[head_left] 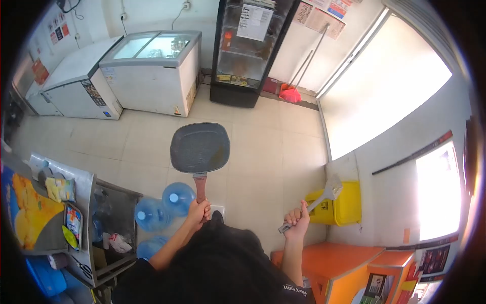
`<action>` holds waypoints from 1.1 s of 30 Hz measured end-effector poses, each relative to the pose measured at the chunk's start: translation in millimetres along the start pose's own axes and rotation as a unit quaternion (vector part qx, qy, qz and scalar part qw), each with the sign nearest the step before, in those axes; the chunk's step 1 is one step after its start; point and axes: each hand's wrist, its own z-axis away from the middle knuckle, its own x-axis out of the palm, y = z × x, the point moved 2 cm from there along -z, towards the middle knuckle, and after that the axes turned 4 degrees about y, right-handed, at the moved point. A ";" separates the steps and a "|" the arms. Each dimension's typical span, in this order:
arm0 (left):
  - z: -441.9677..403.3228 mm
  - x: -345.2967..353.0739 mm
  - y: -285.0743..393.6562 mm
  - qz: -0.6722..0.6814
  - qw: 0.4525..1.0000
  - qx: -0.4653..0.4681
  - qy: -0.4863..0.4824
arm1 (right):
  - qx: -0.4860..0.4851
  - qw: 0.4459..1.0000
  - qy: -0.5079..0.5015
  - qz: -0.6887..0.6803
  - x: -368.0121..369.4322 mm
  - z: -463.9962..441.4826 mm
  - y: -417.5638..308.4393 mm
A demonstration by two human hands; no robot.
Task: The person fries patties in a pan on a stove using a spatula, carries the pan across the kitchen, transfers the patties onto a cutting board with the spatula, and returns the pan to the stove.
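My left hand [200, 210] is closed around the brown handle of a dark, square-shaped pan [200, 147], held out in front of me over the floor. The pan's inside faces up, with a brownish patch at its lower right. In my right hand [297, 221] is the handle of a grey spatula [331, 190]. Its head points up and to the right, with whitish residue on it, in front of a yellow bin. Pan and spatula are well apart.
Blue water bottles [152, 214] stand on the floor beside a metal table [86, 202] at left. An orange counter [336, 261] is at lower right, below the yellow bin [348, 203]. Chest freezers [147, 88] and a black display fridge [234, 96] line the back wall.
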 end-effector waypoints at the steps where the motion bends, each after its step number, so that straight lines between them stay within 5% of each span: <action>1: -14.0 0.7 18.5 0.008 1.000 -0.005 0.000 | -0.002 1.000 0.001 -0.002 18.2 -16.4 8.2; 8: -110.9 4.0 120.1 0.042 0.999 -0.021 0.017 | -0.027 0.979 0.033 0.199 116.4 -158.2 88.6; 11: -140.1 -2.9 151.5 0.035 0.997 -0.016 0.064 | 0.031 0.951 -0.052 0.304 171.1 -226.9 139.7; 14: -182.3 -25.1 190.3 -0.110 0.987 0.002 0.113 | 0.098 0.908 -0.182 0.366 255.1 -299.0 212.7; 18: -210.6 -35.3 247.6 0.024 0.978 0.033 0.204 | 0.166 0.843 -0.272 0.433 387.7 -327.9 320.8; 21: -225.2 -54.9 273.0 0.131 0.950 0.148 0.241 | 0.194 0.743 -0.408 0.494 463.6 -316.2 392.0; 26: -237.2 -110.9 319.4 0.191 0.892 0.194 0.361 | 0.246 0.573 -0.554 0.552 550.2 -293.7 514.7; 33: -252.8 -249.9 402.7 0.207 0.837 0.247 0.443 | 0.206 0.448 -0.649 0.580 667.2 -219.3 680.4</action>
